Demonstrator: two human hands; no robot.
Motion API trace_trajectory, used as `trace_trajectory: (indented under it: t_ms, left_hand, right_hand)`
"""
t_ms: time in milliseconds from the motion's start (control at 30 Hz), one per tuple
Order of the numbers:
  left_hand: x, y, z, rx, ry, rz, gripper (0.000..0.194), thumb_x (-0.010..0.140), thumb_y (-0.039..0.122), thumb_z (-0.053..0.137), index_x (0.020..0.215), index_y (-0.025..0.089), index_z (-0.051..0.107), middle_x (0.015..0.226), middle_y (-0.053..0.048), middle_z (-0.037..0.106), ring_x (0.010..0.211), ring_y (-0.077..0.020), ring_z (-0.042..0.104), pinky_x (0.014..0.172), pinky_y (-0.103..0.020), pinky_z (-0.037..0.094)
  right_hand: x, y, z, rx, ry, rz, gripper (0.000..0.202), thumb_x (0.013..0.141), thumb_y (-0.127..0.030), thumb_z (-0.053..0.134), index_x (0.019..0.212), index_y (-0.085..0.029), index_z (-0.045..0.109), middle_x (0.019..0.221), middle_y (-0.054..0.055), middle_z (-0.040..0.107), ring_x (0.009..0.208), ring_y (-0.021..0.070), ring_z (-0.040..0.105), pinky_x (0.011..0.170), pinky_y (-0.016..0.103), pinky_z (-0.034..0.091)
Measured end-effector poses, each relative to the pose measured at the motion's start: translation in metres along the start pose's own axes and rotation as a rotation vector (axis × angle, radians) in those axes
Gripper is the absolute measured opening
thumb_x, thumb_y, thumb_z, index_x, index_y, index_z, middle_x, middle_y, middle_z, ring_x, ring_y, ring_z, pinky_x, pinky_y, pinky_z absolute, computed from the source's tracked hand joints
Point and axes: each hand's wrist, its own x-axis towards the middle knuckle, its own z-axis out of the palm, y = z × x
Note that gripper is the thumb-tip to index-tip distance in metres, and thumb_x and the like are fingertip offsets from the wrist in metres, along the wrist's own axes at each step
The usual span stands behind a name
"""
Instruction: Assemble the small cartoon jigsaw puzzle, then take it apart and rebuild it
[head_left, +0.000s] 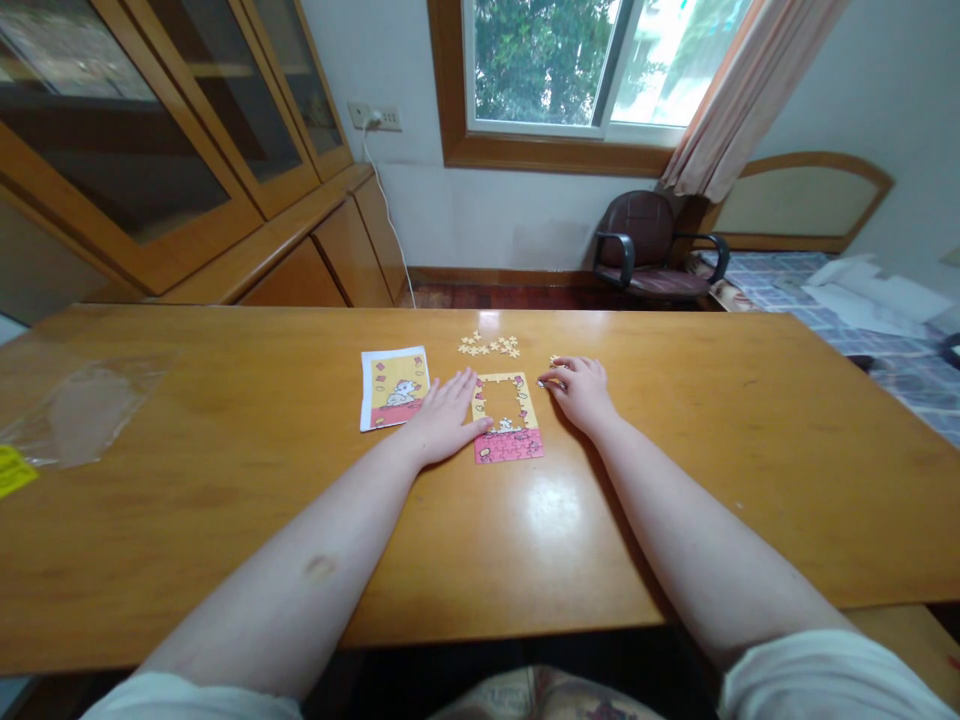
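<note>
A partly assembled jigsaw puzzle lies on the wooden table, its pink bottom rows and yellow border joined around a bare gap in the middle. My left hand rests with fingers stretched out along the puzzle's left side, its thumb on the left edge. To the right of the puzzle, my right hand pinches a small puzzle piece with white on it, close to the tabletop. A few yellow pieces show just beyond those fingers. The picture sheet, with a white animal on yellow and pink, lies left of my left hand.
Several loose puzzle pieces are scattered beyond the puzzle. A clear plastic bag with a yellow label lies at the table's left. Behind the table stand a glass-door cabinet, an armchair and a bed.
</note>
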Motion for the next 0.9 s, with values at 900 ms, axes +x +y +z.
trace_trajectory:
  t_ms: [900]
  left_hand:
    - [0.000,-0.001,0.000,0.010,-0.005,-0.008,0.081,0.089,0.060,0.030,0.152,0.013,0.013,0.159,-0.011,0.010,0.146,-0.0268,0.010,0.119,-0.046,0.008]
  right_hand:
    - [0.001,0.029,-0.039,-0.079,0.063,0.235,0.032,0.082,-0.018,0.046,0.091,-0.025,0.076,0.103,0.006,0.069,0.099,0.0252,0.055,0.087,0.039,0.037]
